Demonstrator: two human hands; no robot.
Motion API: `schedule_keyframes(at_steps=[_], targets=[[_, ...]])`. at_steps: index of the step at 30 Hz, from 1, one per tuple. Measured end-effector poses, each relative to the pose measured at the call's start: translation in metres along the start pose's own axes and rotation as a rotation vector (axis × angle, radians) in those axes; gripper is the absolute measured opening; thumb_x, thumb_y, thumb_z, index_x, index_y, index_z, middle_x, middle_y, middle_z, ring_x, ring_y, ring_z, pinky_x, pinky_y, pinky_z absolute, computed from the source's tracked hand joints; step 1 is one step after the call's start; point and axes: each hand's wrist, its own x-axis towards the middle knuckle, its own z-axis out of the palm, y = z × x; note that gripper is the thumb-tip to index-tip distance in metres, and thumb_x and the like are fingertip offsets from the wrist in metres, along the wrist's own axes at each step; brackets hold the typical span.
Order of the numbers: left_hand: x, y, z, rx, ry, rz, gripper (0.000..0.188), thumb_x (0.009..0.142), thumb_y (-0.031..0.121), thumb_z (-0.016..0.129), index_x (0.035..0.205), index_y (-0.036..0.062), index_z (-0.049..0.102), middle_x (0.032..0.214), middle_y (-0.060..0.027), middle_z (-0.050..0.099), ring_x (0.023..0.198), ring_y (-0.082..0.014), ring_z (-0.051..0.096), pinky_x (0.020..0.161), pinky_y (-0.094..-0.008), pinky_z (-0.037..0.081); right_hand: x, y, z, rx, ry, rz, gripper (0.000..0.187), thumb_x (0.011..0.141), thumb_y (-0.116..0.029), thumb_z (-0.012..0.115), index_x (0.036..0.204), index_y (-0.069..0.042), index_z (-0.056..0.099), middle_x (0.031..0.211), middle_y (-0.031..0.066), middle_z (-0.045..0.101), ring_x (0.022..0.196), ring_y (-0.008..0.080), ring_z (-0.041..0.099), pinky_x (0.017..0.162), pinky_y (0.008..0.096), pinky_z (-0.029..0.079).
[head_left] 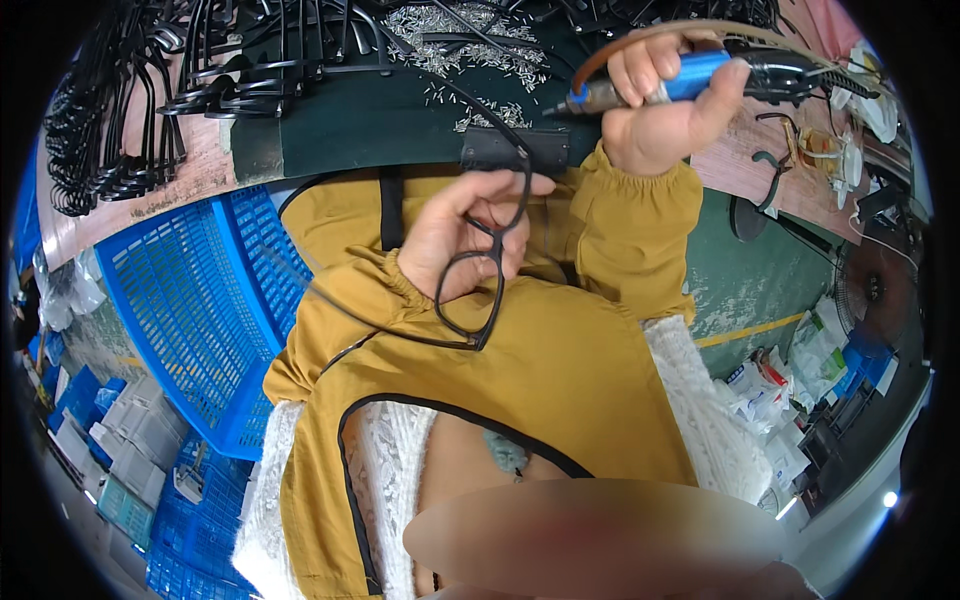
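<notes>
My left hand (470, 230) is closed on a black eyeglass frame (495, 250) in front of my apron, near the table edge. Its rims hang below the fingers. One temple reaches up over the table and the other stretches left across my sleeve. My right hand (655, 115) grips a blue and black electric screwdriver (698, 74), held level above the table with the bit pointing left. A small black block (540, 148) sits at the table edge between the hands. Beyond it, small silver screws (480, 50) lie scattered on a dark green mat (330, 125).
Many black eyeglass frames (110, 130) are heaped on the table's left, with more along the back. A blue plastic basket (180, 300) stands below the table at left. To the right are a fan (872, 287), plastic bags (770, 400) and a cord-like brown tube (640, 38) above the screwdriver.
</notes>
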Motion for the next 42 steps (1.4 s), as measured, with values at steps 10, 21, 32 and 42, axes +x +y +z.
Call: schedule_keyframes(at_steps=[10, 21, 32, 42], targets=[[0.011, 0.006, 0.001, 0.749, -0.057, 1.128, 0.018, 0.105, 0.005, 0.053, 0.122, -0.0005, 0.055, 0.120, -0.0155, 0.060, 0.113, -0.0252, 0.063, 0.099, -0.0366, 0.057, 0.005, 0.005, -0.002, 0.138, -0.086, 0.185, 0.039, 0.105, -0.054, 0.052, 0.113, -0.016, 0.057, 0.075, -0.0017, 0.050, 0.056, 0.0098, 0.044, 0.045, 0.0230, 0.033], [0.002, -0.020, -0.026, 1.212, 0.089, 1.147, 0.037, 0.085, -0.018, 0.057, 0.116, -0.0001, 0.065, 0.137, -0.0282, 0.062, 0.116, -0.0375, 0.068, 0.096, -0.0349, 0.053, -0.009, 0.010, 0.003, 0.136, -0.251, 0.250, 0.047, 0.100, -0.054, 0.061, 0.117, -0.011, 0.051, 0.077, -0.0003, 0.049, 0.059, 0.0107, 0.046, 0.050, 0.0242, 0.037], [0.013, -0.024, -0.029, 1.082, 0.063, 1.272, 0.029, 0.089, -0.016, 0.058, 0.113, -0.0018, 0.067, 0.131, -0.0268, 0.067, 0.115, -0.0334, 0.070, 0.095, -0.0329, 0.053, -0.021, 0.006, -0.004, 0.207, -0.211, 0.434, 0.046, 0.101, -0.057, 0.056, 0.107, -0.011, 0.054, 0.075, -0.0025, 0.045, 0.060, 0.0063, 0.042, 0.046, 0.0186, 0.033], [-0.146, 0.054, -0.057, 0.895, 1.485, 1.358, 0.019, 0.092, -0.004, 0.047, 0.110, 0.0003, 0.050, 0.090, -0.0105, 0.059, 0.076, -0.0183, 0.058, 0.073, -0.0342, 0.051, 0.011, -0.043, -0.055, -0.005, 0.116, 0.079, 0.033, 0.100, -0.048, 0.062, 0.106, -0.015, 0.061, 0.076, 0.0015, 0.051, 0.059, 0.0099, 0.048, 0.049, 0.0226, 0.036]])
